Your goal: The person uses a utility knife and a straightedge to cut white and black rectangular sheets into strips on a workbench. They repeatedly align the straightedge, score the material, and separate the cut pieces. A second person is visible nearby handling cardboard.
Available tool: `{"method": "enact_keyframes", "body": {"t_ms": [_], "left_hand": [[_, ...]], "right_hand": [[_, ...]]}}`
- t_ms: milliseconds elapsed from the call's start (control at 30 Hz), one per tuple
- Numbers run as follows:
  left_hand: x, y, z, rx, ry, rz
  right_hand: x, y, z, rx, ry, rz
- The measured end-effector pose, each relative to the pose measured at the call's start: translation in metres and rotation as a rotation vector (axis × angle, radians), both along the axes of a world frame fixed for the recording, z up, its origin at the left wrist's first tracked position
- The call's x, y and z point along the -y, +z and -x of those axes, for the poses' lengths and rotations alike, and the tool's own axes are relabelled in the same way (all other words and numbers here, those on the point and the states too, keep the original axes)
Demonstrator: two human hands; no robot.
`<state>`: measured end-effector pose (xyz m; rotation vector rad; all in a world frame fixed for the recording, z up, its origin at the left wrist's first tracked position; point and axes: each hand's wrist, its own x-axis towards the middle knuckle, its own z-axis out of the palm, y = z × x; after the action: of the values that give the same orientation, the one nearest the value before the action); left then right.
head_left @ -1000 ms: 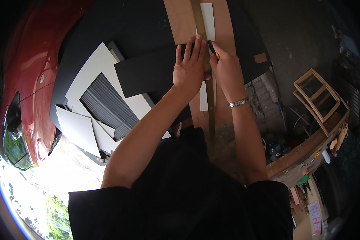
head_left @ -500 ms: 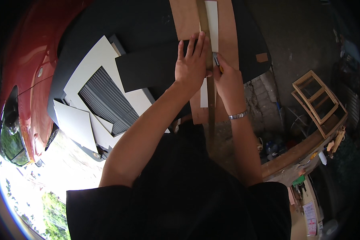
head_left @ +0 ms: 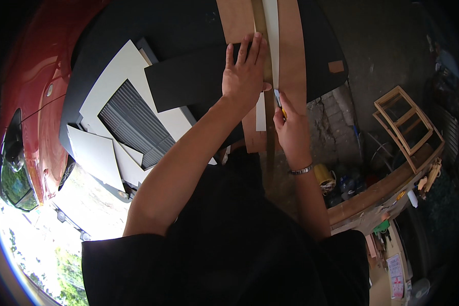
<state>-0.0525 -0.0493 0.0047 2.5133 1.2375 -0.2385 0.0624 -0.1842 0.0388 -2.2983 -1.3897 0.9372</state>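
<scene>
My left hand (head_left: pixel 244 71) lies flat with its fingers spread, over a black sheet (head_left: pixel 181 76) and the edge of a long brownish straightedge (head_left: pixel 260 20). The straightedge runs from the far edge towards my body. Along its right side shows a white strip (head_left: pixel 273 51), lying on a brown board (head_left: pixel 292 46). My right hand (head_left: pixel 293 130) is closed around a utility knife (head_left: pixel 278 98) with some yellow on its body. The knife's tip is at the white strip, right beside the straightedge and just nearer to me than my left thumb.
White panels (head_left: pixel 94 148) and a grey ribbed panel (head_left: pixel 137 122) lie on the black table (head_left: pixel 183 25) to the left. A red car (head_left: pixel 41 102) stands beyond them. At right are a wooden frame (head_left: pixel 404 120), a curved wooden ledge (head_left: pixel 362 204) and a yellow container (head_left: pixel 324 178).
My right hand has drawn the knife towards me along the straightedge. My left hand has stayed pressed down in about the same place. The yellow container has come into view beside my right wrist.
</scene>
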Motion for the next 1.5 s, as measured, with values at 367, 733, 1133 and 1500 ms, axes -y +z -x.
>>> {"method": "enact_keyframes", "body": {"t_ms": [367, 733, 1133, 1500], "left_hand": [[0.000, -0.003, 0.002, 0.019, -0.004, 0.003], [0.000, -0.008, 0.002, 0.031, -0.022, -0.027], [0.001, -0.009, 0.002, 0.070, -0.002, -0.031], [0.002, -0.010, 0.003, 0.045, 0.001, -0.032]], "right_hand": [[-0.012, 0.017, -0.018, -0.077, -0.062, -0.016], [-0.107, -0.026, -0.023, 0.016, 0.003, -0.221], [-0.099, -0.020, -0.024, 0.046, 0.066, -0.166], [-0.032, -0.012, -0.009, 0.028, 0.045, -0.049]]}}
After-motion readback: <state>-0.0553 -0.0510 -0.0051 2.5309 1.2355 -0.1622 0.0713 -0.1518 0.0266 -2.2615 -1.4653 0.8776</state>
